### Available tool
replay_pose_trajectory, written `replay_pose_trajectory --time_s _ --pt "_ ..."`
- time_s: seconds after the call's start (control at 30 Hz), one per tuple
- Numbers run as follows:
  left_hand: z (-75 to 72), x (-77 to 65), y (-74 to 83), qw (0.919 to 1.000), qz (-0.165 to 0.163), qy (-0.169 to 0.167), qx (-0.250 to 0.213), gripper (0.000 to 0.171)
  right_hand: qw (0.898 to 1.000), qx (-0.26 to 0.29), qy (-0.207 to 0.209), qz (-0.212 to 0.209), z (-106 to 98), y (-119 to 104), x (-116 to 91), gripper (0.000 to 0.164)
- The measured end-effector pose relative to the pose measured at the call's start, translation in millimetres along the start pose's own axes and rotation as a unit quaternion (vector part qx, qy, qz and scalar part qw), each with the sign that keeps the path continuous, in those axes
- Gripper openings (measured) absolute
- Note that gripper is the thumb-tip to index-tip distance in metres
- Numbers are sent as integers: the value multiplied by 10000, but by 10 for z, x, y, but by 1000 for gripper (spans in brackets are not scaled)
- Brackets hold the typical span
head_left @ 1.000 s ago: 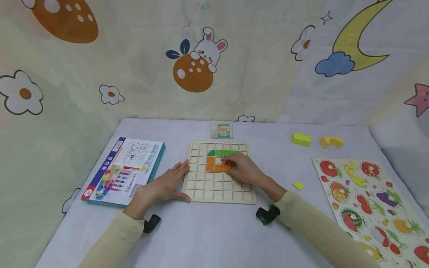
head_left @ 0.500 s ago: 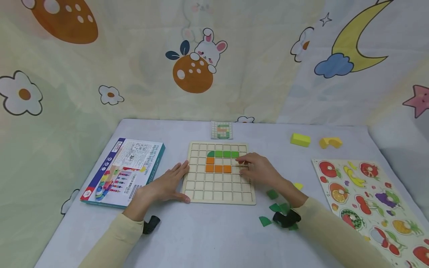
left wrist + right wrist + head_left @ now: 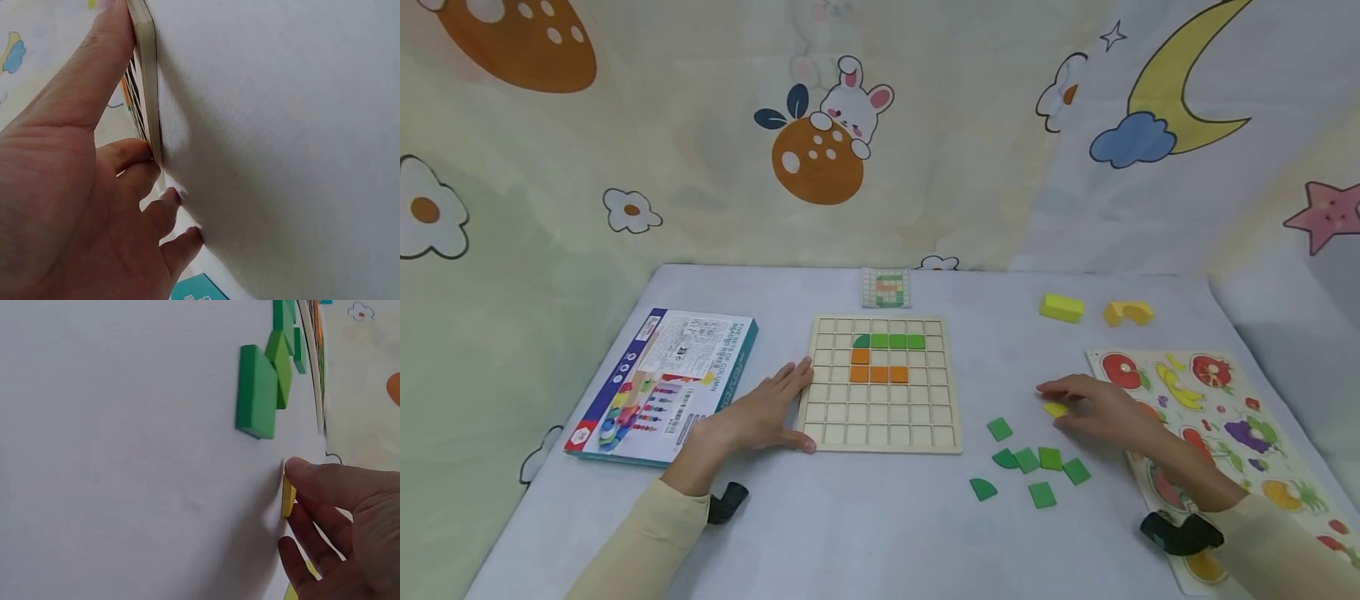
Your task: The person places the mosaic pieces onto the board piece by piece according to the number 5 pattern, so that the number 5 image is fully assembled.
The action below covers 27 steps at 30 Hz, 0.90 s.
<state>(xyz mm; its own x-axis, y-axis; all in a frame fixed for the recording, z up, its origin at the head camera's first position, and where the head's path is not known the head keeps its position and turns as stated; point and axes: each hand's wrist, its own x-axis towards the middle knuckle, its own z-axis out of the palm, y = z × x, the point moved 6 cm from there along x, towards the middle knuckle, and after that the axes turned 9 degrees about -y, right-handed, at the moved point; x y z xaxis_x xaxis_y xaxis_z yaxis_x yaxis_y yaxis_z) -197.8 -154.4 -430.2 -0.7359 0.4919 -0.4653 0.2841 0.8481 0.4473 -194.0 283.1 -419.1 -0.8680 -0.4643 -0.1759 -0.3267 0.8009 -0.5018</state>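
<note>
On the white table lies a wooden grid board (image 3: 880,429) with a row of green tiles (image 3: 897,342) and several orange tiles (image 3: 878,374) set in its squares. My left hand (image 3: 760,414) rests at the board's left edge, thumb and fingertips touching it; the left wrist view shows the thumb (image 3: 81,81) along the board's side. To the right, my right hand (image 3: 1112,408) pinches a small yellow tile (image 3: 288,495) between thumb and fingers, low at the tabletop. Several loose green tiles (image 3: 1042,494) lie between that hand and the board.
A small pattern card (image 3: 886,288) lies behind the board. A boxed set (image 3: 662,383) is at the left. Two yellow blocks, one rectangular (image 3: 1062,307) and one arched (image 3: 1128,313), stand at the back right. A fruit-picture board (image 3: 1195,375) lies partly under the right forearm.
My right hand has left the grid board, moved right past the loose green tiles and taken hold of the yellow tile. The left hand stays at the board's edge.
</note>
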Motion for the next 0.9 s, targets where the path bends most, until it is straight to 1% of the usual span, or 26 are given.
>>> replay_pose_trajectory --time_s 0.17,0.3,0.4,0.47,0.6,0.7,0.77,0.9 --pt "-8 -11 1 10000 60 15 22 114 9994 -119 253 -182 10 45 -80 46" --pt "-6 -8 1 10000 59 21 30 114 9979 -163 516 -359 26 20 -90 46" --pt "-8 -8 5 10000 65 29 18 114 9969 -155 613 -467 32 -13 -83 45" --pt "-7 -13 2 10000 68 27 -3 114 9967 -157 628 -484 31 -33 -70 43" --pt "-6 -15 1 10000 76 13 -36 114 9974 -143 634 -299 37 -48 -24 42" --pt "-6 -10 -6 10000 52 14 -14 114 9980 1 627 -100 48 -94 72 43" --pt "-4 -7 -12 10000 33 24 3 113 9980 155 618 5 64 -169 182 43" --pt "9 1 -18 10000 56 31 -4 114 9973 441 566 172 132 -434 455 42"
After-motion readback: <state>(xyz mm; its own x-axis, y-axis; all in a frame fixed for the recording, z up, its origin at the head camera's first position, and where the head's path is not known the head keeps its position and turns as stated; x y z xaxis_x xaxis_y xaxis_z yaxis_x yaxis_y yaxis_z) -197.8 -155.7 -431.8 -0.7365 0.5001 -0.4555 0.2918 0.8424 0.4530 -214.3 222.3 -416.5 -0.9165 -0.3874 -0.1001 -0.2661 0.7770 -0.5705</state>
